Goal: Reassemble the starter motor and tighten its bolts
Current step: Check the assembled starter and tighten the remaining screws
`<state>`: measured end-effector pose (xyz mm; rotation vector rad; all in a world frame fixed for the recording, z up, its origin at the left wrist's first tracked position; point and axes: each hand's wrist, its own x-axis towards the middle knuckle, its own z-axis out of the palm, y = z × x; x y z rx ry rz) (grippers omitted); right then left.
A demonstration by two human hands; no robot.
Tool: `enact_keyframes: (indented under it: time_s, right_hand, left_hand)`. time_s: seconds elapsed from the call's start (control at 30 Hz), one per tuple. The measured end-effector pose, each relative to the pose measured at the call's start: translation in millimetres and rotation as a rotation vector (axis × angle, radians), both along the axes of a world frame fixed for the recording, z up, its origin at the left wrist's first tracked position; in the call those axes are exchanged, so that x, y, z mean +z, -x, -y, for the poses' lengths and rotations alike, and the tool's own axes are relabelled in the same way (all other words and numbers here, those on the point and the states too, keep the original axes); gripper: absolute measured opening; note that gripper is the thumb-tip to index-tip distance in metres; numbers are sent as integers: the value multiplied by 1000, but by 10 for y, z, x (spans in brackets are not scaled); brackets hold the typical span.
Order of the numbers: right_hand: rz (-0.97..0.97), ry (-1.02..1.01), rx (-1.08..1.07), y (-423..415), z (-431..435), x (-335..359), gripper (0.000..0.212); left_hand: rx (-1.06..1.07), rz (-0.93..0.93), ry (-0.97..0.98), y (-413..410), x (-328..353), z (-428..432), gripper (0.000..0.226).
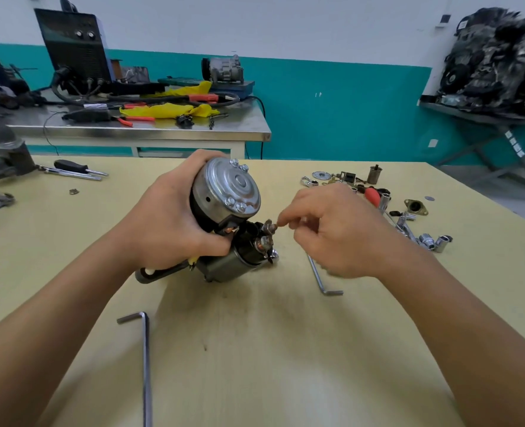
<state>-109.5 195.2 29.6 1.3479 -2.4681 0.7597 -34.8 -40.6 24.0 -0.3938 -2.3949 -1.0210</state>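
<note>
Threading a small nut by fingertip onto the upper terminal stud (270,225) of the starter motor (224,217) looks like the step in hand, and the likeliest fault from here is a cross-thread: the motor is held tilted off the table (255,349), so the nut could go on crooked if it wobbles. It could also slip free and roll among the loose sockets (433,241) at the right. The left hand (169,223) is wrapped round the motor body, fingers curled behind the silver end cap (227,188), thumb pressed near the solenoid (233,263). The right hand (332,232) is just right of the stud, thumb and forefinger pinched together at its tip; whether they hold a nut is too small to tell. Two hex keys (145,365) lie untouched nearby.
</note>
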Motion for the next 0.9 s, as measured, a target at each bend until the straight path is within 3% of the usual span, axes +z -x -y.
enact_keyframes:
  time_s: [0.3, 0.43, 0.73, 0.9]
  right_hand:
    - [38, 120, 34, -7, 14, -11, 36]
    - [24, -19, -20, 15, 11, -11, 36]
    - [63, 86, 16, -21, 27, -6, 37]
    - [50, 2, -46, -8, 25, -3, 37]
  left_hand:
    - [2, -4, 13, 14, -4, 9, 83]
    - [-17, -7, 3, 7, -4, 3, 82]
    - [-19, -8, 8, 5, 3, -4, 84]
    - [-26, -6, 2, 7, 5, -5, 81]
